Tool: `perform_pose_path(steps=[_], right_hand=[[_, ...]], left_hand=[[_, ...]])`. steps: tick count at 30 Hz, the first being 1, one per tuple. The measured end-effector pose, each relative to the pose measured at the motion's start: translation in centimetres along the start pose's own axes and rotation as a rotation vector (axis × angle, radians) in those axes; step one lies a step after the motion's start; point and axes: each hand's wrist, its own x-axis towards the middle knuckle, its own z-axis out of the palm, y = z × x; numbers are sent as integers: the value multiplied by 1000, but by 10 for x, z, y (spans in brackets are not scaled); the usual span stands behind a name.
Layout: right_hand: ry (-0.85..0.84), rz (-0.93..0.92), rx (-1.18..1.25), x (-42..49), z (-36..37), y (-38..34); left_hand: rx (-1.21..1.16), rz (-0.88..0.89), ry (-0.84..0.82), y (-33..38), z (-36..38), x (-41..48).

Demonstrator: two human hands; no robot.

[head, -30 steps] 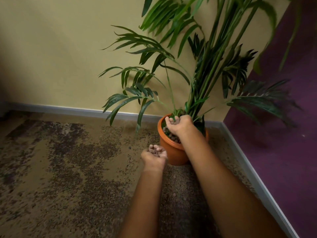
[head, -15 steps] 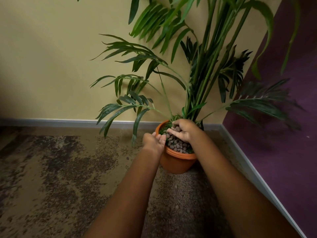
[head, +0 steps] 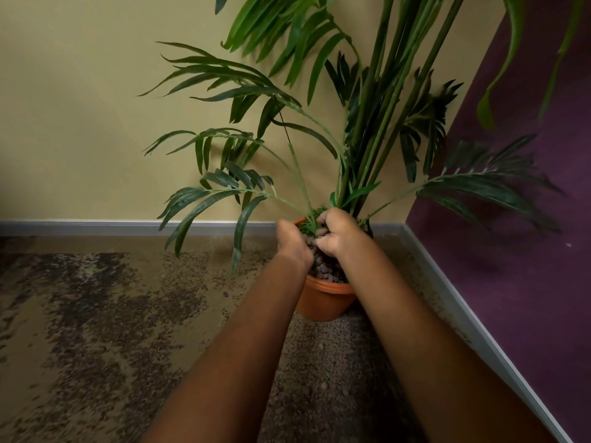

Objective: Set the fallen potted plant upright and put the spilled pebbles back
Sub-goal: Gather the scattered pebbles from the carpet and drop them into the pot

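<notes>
Pebbles point(head: 323, 265) now fill the near side of the orange pot point(head: 323, 298), which stands upright in the corner where the yellow wall point(head: 80, 107) meets the purple wall point(head: 527, 251). A second ago your left hand point(head: 292, 243) hung short of the rim, cupped around a small load; now it is over the pot, tipped inward, and you cannot tell from here whether its fingers are spread or closed. Your right hand point(head: 335, 233) has stayed in the pot, its fingers curled narrow on the pebbles by the plant point(head: 367, 139) stems. That handful is probably delivered. A few loose stones still seem to dot the carpet point(head: 112, 330), so more scooping likely remains.
</notes>
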Motion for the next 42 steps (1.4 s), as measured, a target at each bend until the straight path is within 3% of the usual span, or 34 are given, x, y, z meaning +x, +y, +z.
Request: perform_pose_path(steps=[6,15,19,23,26,30,32,38,42], right_hand=[[-143,30,-3,-5,1,-2],[-223,28,17,-22,-6,-10],[-265,-129,-51,-27,-19,-1],[-257,-453,-499,-34,-53,28],[-231,-677,-798,-35,-89,61],[-133,-725,-1089,-29,-142,112],[-119,-701,-1252,-26,-169,139],[-143,-448,-1533,-24,-215,209],[-236,-491,-1730,-22,-223,235]], left_hand=[[104,-2,6,0,-2,10],[232,22,-112,-9,-11,11],[665,497,-43,-30,-30,8],[1034,848,-97,-65,-67,1],[1261,996,-104,-88,-97,-8],[1613,1099,-158,-109,-136,-18],[1799,1075,-214,-120,-156,-23],[2184,707,-247,-154,-201,-38],[2224,755,-169,-156,-217,-47]])
